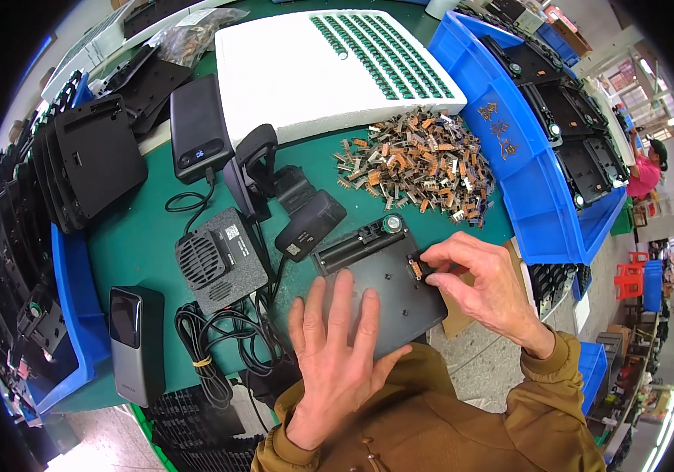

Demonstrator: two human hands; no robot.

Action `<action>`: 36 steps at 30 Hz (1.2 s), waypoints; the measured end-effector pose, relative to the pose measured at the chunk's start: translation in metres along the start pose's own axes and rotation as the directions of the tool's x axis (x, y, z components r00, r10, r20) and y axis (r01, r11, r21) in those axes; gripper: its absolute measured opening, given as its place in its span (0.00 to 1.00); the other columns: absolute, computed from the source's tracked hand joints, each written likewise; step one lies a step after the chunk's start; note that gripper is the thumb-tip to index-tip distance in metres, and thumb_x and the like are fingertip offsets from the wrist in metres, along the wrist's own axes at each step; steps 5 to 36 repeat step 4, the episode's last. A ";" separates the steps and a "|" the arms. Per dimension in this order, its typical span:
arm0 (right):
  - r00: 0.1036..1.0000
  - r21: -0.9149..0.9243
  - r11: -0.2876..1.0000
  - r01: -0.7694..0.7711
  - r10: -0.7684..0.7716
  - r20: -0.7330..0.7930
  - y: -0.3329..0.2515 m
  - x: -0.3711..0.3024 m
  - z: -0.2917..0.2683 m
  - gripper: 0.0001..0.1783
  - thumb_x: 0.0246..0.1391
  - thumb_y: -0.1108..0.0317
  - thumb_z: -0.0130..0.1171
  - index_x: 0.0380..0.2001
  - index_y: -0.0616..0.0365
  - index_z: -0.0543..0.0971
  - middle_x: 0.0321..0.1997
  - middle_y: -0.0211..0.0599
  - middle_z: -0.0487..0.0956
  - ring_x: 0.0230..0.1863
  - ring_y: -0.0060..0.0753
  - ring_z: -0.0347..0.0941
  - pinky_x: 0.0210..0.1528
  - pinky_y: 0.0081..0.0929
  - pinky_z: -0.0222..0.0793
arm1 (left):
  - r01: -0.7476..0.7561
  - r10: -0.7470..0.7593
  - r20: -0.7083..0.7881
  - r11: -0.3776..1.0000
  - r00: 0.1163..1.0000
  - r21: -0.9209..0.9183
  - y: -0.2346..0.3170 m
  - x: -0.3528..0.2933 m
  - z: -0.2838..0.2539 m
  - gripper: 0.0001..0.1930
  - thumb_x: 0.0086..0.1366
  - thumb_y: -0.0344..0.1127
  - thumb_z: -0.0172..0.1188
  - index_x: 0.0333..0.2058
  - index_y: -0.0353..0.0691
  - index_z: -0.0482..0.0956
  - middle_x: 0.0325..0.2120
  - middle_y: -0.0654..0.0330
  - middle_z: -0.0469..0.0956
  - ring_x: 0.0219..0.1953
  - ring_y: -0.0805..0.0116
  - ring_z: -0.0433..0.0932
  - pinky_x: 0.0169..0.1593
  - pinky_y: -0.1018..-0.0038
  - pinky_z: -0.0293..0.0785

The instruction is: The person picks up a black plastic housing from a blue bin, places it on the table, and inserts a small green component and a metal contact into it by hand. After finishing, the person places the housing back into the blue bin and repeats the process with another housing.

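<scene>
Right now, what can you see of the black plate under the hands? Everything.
The black plate is a flat, roughly rectangular panel, matte and plastic-looking, lying skewed on the green table at its near edge. Its far edge carries a long slotted housing with a round green-centred part at one end. The left hand lies flat on it, fingers spread. The right hand pinches a small brown component at its right edge. Its near corner overhangs the table edge.
</scene>
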State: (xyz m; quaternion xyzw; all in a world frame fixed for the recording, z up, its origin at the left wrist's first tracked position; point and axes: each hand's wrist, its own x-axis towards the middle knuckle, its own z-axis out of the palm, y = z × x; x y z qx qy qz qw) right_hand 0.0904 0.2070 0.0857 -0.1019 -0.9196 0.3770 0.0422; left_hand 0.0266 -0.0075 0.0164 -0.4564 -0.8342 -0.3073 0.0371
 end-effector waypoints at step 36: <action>0.937 0.120 0.934 -0.336 0.320 0.139 -0.001 -0.006 -0.009 0.14 0.57 0.76 0.61 0.47 0.63 0.79 0.42 0.43 0.83 0.33 0.34 0.82 0.38 0.28 0.80 | 0.011 -0.011 0.007 1.000 1.000 0.002 0.001 -0.002 0.000 0.43 0.52 0.60 0.71 0.60 0.37 0.72 0.66 0.43 0.61 0.64 0.34 0.62 0.63 0.38 0.58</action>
